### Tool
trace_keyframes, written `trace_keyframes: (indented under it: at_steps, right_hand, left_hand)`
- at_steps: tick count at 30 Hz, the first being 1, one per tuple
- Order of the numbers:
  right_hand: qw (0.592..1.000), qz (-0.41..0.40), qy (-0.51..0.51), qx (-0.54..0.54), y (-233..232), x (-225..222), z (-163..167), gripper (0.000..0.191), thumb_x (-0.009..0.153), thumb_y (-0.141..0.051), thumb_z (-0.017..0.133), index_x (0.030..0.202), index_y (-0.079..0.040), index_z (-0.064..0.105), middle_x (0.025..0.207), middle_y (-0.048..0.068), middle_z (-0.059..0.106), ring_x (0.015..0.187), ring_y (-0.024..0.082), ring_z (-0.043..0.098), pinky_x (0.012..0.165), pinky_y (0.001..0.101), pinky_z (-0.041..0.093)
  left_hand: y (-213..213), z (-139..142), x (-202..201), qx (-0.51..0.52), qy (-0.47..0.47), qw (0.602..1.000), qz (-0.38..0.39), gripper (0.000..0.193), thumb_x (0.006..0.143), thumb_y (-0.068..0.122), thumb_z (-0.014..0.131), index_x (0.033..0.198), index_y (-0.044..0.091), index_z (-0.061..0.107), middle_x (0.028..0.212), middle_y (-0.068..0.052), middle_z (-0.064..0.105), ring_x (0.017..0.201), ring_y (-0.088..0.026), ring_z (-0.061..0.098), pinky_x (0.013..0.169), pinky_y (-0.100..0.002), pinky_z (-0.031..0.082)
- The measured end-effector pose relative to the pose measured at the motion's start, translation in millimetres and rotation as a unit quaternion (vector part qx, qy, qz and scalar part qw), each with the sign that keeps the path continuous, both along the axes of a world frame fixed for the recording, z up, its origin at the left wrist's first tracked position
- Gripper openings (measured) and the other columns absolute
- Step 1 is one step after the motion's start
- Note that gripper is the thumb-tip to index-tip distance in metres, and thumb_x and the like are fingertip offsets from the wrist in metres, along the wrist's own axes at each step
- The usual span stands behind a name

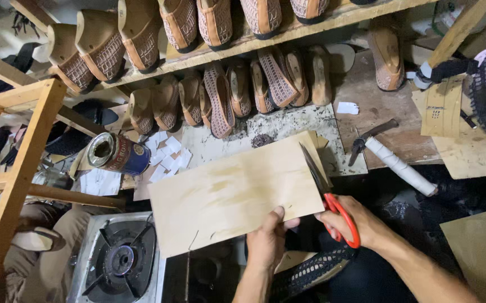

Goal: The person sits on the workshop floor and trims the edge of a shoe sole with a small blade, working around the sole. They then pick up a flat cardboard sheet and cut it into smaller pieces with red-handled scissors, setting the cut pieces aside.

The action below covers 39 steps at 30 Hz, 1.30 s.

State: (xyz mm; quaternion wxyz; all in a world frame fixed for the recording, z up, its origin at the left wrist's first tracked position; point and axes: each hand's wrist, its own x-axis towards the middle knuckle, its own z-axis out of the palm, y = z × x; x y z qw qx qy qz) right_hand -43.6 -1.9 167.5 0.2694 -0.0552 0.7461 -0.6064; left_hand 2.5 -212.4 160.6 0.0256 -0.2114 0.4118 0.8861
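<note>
1. Board sheet (pixel 234 193), tan and flat, is held above your lap, between the gas burner (pixel 120 259) and the workbench (pixel 383 106).
2. Your left hand (pixel 266 241) pinches its near edge, thumb on top, keeping it level.
3. Your right hand (pixel 355 221) is closed through the red-handled scissors (pixel 327 196), whose blades bite the right edge; open room lies beyond it.
</note>
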Motion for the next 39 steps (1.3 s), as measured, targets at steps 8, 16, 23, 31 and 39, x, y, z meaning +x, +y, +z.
trace_keyframes:
  at_steps: [8,16,23,31,39]
  right_hand:
    - [0.996,-0.035,0.079,0.018,-15,-11,-7,0.041,0.09,-0.041,0.051,0.085,-0.003,0.066,0.06,0.011,0.062,0.054,0.019,0.063,0.051,0.0355,0.051]
    - [0.934,-0.032,0.355,0.017,-16,-34,-8,0.041,0.095,-0.039,0.057,0.102,-0.001,0.071,0.08,0.007,0.07,0.072,0.012,0.067,0.062,0.0298,0.051]
    - [0.998,-0.005,0.02,0.057,-10,-4,-10,0.042,0.09,-0.041,0.064,0.1,-0.001,0.067,0.07,0.011,0.065,0.061,0.018,0.066,0.059,0.0352,0.055]
    - [0.984,0.005,0.089,0.151,-15,11,-10,0.046,0.085,-0.041,0.067,0.116,-0.007,0.069,0.095,0.01,0.076,0.093,0.025,0.07,0.083,0.0361,0.057]
    - [0.987,-0.006,0.117,0.112,-20,13,-2,0.043,0.085,-0.04,0.066,0.11,-0.005,0.069,0.093,0.01,0.076,0.086,0.023,0.074,0.079,0.036,0.057]
  left_hand:
    - [11,-4,4,-0.019,0.012,0.999,-0.035,0.04,0.09,0.009,0.061,0.129,-0.002,0.058,0.115,-0.015,0.071,0.1,-0.027,0.072,0.077,-0.04,0.062]
    - [-3,-22,-28,-0.005,0.039,0.999,-0.03,0.036,0.09,0.012,0.063,0.122,-0.005,0.062,0.114,-0.015,0.072,0.102,-0.028,0.071,0.082,-0.043,0.061]
    - [-27,-24,-60,-0.019,0.062,0.997,0.035,0.038,0.094,0.018,0.072,0.111,-0.016,0.066,0.109,-0.018,0.069,0.099,-0.027,0.068,0.092,-0.046,0.063]
    - [-13,-12,-58,-0.135,0.014,0.99,-0.031,0.051,0.093,0.034,0.067,0.118,-0.01,0.068,0.109,-0.014,0.073,0.1,-0.028,0.074,0.089,-0.037,0.055]
    - [-7,-7,-59,-0.084,0.031,0.996,-0.012,0.048,0.091,0.029,0.07,0.119,-0.01,0.063,0.112,-0.017,0.071,0.098,-0.031,0.075,0.089,-0.042,0.059]
